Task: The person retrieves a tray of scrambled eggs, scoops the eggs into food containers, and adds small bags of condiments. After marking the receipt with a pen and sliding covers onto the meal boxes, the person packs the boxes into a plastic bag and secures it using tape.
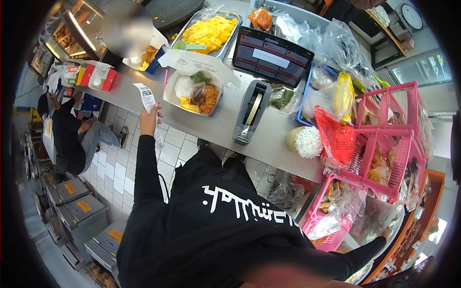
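My left hand (151, 119) is closed on a printed paper receipt (146, 98), held up at the counter's front edge. To its right an open white food box (185, 61) holds white rice (184, 87), fried chicken (209, 99), yellow egg, greens and a small bag of dark sauce. My right arm stretches out to the lower right, beside a pink basket (314, 230) of packets. Of my right hand (386, 233) only a little shows near clear plastic bags (377, 221); its fingers cannot be made out.
On the steel counter (211, 127) are a tape dispenser (252, 113), a tablet (272, 56), a tray of yellow egg (211, 31), a red bag (334, 139) and stacked pink baskets (384, 129). A seated person (72, 134) is at far left, near grey metal units (81, 211).
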### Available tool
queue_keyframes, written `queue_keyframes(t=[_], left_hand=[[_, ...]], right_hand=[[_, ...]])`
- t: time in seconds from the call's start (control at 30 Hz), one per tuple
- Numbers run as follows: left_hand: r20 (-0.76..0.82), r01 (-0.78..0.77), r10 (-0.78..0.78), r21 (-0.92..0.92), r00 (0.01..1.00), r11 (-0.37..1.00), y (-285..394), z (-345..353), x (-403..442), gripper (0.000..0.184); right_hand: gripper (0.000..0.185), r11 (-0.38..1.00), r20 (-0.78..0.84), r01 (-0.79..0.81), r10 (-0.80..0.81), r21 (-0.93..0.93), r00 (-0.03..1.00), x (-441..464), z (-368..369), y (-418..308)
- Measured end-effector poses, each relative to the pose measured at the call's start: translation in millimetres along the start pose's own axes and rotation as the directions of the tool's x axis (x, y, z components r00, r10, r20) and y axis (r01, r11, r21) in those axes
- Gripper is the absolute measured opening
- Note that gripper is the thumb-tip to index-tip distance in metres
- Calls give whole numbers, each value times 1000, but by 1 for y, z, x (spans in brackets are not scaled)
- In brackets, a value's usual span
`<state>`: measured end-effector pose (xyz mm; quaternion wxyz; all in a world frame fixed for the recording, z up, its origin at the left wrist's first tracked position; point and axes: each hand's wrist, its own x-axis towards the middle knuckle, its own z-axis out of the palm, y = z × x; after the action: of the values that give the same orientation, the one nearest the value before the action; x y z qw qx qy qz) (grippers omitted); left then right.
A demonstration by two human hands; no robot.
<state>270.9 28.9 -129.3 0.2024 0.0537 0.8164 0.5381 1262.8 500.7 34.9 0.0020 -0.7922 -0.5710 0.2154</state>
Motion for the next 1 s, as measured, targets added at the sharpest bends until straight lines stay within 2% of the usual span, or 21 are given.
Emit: queue_keyframes(t=[0.07, 0.17, 0.2, 0.23, 0.3, 0.33, 0.37, 0.43, 0.5, 0.53, 0.57, 0.7, 0.77, 0.83, 0.87, 0.9, 0.93, 0.97, 1.0], left_hand=[[-3, 8, -8, 2, 1000, 1000, -2, 4, -2, 33], [-15, 0, 0, -44, 1000, 999, -3, 7, 7, 33], [-27, -7, 5, -59, 1000, 998, -7, 7, 16, 35], [-46, -23, 21, -42, 999, 999, -12, 9, 28, 36], [-85, -52, 51, -5, 995, 999, -19, 8, 51, 38], [-112, -36, 51, 127, 992, 991, -9, 11, 55, 35], [-105, -188, 226, 291, 968, 938, -17, 14, 72, 32], [3, -437, 537, 585, 844, 683, -46, 18, 108, 28], [-60, -331, 496, 674, 866, 660, -29, 31, 112, 25], [-15, -334, 435, 618, 900, 712, -21, 30, 116, 23], [23, -347, 427, 622, 904, 702, -20, 26, 124, 22], [167, -390, 366, 593, 915, 705, -17, 9, 130, 16], [235, -433, 366, 565, 900, 703, -22, -16, 127, 15], [249, -399, 314, 488, 916, 776, -23, -46, 115, 15], [263, -381, 287, 454, 921, 805, -23, -63, 110, 15], [266, -366, 274, 411, 924, 835, -23, -80, 106, 16], [270, -352, 263, 368, 926, 861, -22, -98, 104, 17], [273, -336, 253, 324, 928, 884, -23, -114, 105, 18], [256, -301, 228, 297, 939, 906, -28, -128, 107, 19]], right_hand=[[35, 969, -247, -54, -7, -242, 969, -24, 5, -26], [39, 954, -317, -101, 6, -284, 948, -26, 2, -15], [36, 993, -417, -10, -40, -116, 908, -26, 5, -7], [33, 995, -621, -34, -28, -88, 783, -30, 9, -8], [28, 998, -911, -56, 7, -17, 412, -39, 15, -18], [26, 985, -962, -44, 173, 167, 213, -47, 17, -35], [24, 939, -939, 4, 344, 344, 12, -56, 18, -53], [28, 899, -895, 98, 435, 426, -100, -69, 18, -86], [30, 917, -916, 69, 397, 393, -59, -84, 15, -109], [32, 936, -935, 34, 353, 352, -29, -94, 14, -117], [33, 957, -957, 0, 292, 292, 7, -104, 11, -126], [38, 986, -993, -144, -68, -82, 99, -153, 3, -172], [41, 908, -918, -144, -385, -395, 90, -180, 9, -217], [41, 726, -728, 55, -685, -686, -33, -251, 52, -341], [32, 618, -618, -31, -783, -786, 69, -275, 76, -389], [34, 793, -756, 299, -603, -531, 254, -334, 129, -473], [36, 857, -830, 499, -370, -131, 418, -394, 182, -557], [35, 689, -755, 724, -455, 37, 472, -412, 231, -594], [34, 447, -666, 843, -535, 299, 520, -431, 280, -631]])
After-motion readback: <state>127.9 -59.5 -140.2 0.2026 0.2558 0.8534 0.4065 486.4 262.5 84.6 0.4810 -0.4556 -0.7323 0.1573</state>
